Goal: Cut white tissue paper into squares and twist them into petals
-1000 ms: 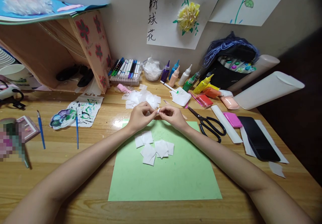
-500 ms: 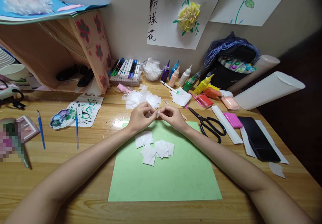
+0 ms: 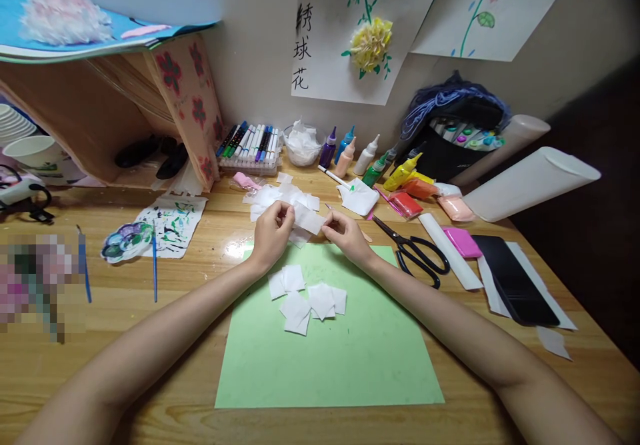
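Between my two hands a piece of white tissue paper (image 3: 308,218) is stretched flat, above the far edge of the green sheet (image 3: 330,372). My left hand (image 3: 273,235) pinches its left side between thumb and fingertips. My right hand (image 3: 345,232) is closed on its right corner. Just beyond my hands lies a loose heap of white tissue pieces (image 3: 267,195). Closer to me, several white tissue squares (image 3: 295,308) rest on the green sheet, some overlapping.
Black-handled scissors (image 3: 415,248) and a black phone (image 3: 520,282) lie to the right. Along the wall stand a marker box (image 3: 250,148), a bowl of white tissue (image 3: 303,145) and paint bottles (image 3: 345,158). Leftward are a paint palette (image 3: 125,242) and brushes (image 3: 155,265).
The tissue paper, small and bunched between my fingertips before, is now spread out flat. My hands have moved slightly apart. The view has tilted up a little.
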Demonstrator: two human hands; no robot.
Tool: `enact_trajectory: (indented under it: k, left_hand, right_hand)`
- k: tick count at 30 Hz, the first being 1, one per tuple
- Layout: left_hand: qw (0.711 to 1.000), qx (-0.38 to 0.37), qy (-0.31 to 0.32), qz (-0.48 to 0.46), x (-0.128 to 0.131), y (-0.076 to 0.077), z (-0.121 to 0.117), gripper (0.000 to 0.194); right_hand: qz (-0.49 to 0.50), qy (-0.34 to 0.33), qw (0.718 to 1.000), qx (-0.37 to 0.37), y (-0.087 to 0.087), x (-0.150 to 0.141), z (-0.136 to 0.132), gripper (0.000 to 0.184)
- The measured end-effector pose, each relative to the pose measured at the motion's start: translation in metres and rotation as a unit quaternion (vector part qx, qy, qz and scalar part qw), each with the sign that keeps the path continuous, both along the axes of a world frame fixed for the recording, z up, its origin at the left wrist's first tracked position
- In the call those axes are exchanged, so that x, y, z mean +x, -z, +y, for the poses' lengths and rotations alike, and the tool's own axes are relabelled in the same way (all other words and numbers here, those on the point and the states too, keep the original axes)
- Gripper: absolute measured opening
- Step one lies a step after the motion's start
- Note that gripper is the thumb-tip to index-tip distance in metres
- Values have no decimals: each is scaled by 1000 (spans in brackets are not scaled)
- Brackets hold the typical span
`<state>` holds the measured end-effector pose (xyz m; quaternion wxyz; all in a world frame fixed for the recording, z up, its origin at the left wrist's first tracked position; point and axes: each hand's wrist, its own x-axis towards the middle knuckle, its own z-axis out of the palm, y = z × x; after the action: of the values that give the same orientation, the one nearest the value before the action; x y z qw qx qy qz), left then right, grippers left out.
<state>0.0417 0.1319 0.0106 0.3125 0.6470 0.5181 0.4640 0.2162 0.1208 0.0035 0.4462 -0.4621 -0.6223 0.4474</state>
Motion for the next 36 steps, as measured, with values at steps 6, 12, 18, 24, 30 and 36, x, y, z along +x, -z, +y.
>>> enact_trajectory:
  k: [6, 12, 18, 24, 30, 36]
  left_hand:
    - [987, 46, -149, -24, -7, 3, 9, 18]
    - [992, 63, -112, -2, -7, 1, 7, 19]
    - [981, 149, -20, 124, 1, -4, -8, 17]
    - [956, 199, 71, 205, 4, -1, -13, 19]
    - [965, 163, 93, 181, 3, -2, -10, 20]
    - [973, 145, 91, 155, 3, 0, -10, 12]
  right_hand:
    - [-36, 58, 998, -9, 5, -1, 2, 12]
    - [-107, 116, 987, 16, 4, -2, 1, 20]
    - [-81, 42, 993, 72, -2, -3, -10, 31]
    - [-73, 16, 993, 88, -6, -7, -14, 29]
    - [-33, 0, 999, 30, -5, -5, -10, 34]
    - [-28, -25, 999, -5, -6, -5, -7, 36]
